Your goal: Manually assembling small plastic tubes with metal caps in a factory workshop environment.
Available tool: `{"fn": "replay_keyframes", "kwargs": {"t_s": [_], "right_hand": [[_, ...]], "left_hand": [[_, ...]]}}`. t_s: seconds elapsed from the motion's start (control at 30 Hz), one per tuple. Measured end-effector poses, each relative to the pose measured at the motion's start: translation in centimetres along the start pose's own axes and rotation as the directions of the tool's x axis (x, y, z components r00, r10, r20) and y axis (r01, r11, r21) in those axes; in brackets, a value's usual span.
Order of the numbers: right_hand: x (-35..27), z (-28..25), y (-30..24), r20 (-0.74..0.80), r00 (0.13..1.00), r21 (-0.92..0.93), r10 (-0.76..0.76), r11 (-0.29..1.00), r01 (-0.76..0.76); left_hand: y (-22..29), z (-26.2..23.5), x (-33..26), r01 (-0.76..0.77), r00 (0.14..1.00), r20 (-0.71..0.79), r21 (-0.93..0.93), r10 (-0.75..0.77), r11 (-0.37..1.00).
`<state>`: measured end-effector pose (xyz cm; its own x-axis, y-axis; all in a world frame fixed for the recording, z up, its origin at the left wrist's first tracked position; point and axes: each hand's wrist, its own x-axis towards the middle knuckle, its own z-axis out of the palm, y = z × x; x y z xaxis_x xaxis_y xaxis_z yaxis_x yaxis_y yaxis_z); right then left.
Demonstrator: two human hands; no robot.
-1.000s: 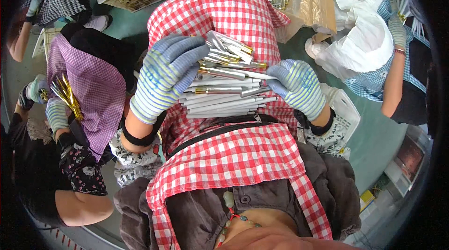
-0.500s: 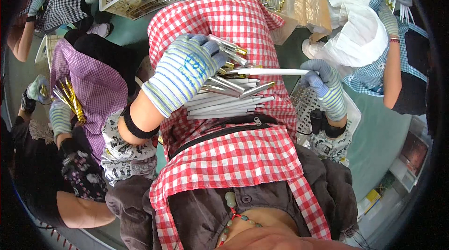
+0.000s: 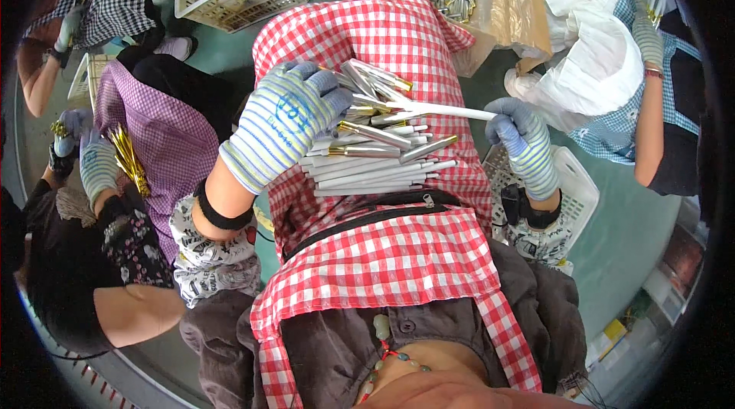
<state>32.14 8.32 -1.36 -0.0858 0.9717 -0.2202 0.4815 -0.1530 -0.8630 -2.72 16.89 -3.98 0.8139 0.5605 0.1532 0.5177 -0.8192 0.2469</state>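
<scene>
Tan plastic bag (image 3: 501,3), top centre

The person is wearing a red-and-white checked apron (image 3: 383,263) with a black waist strap (image 3: 367,214) crossing it. Either side of the apron, the left grip (image 3: 287,122) and right grip (image 3: 521,141) are wearing striped knit gloves with grey-blue coated fingers. Black wristbands and patterned white sleeve covers are showing behind them. A dark brown garment and a beaded necklace (image 3: 390,351) are lying below the apron.

Head-worn fisheye, steeply down, close over lap (image 3: 383,256)
</scene>
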Motion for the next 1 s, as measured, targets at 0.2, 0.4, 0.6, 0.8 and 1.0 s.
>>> {"fn": "replay_keyframes", "kwargs": {"t_s": [0.2,0.4,0.6,0.8,1.0], "right_hand": [[0.2,0.9,0.1,0.038,0.998,-0.086,-0.057,0.994,0.060],[0.3,1.4,-0.1,0.043,0.995,-0.080,-0.094,0.992,0.098],[0.1,1.5,-0.5,0.024,0.997,-0.047,-0.076,0.996,0.077],[0.3,1.9,-2.0,0.147,0.952,-0.279,-0.268,0.912,0.300],[0.7,2.1,-5.3,0.442,0.725,-0.549,-0.527,0.481,0.684]], "left_hand": [[0.0,-0.5,-0.4,0.054,0.998,-0.027,-0.127,-0.058,0.990],[-0.4,-0.2,-1.1,0.072,0.987,-0.131,-0.149,-0.092,0.986],[0.3,-0.3,-2.1,0.109,0.971,-0.196,-0.150,-0.137,0.983],[1.1,-0.6,-2.6,0.137,0.963,-0.180,-0.311,-0.200,0.940],[2.8,-0.6,-3.2,0.004,0.991,-0.120,-0.350,-0.050,0.937]]}}
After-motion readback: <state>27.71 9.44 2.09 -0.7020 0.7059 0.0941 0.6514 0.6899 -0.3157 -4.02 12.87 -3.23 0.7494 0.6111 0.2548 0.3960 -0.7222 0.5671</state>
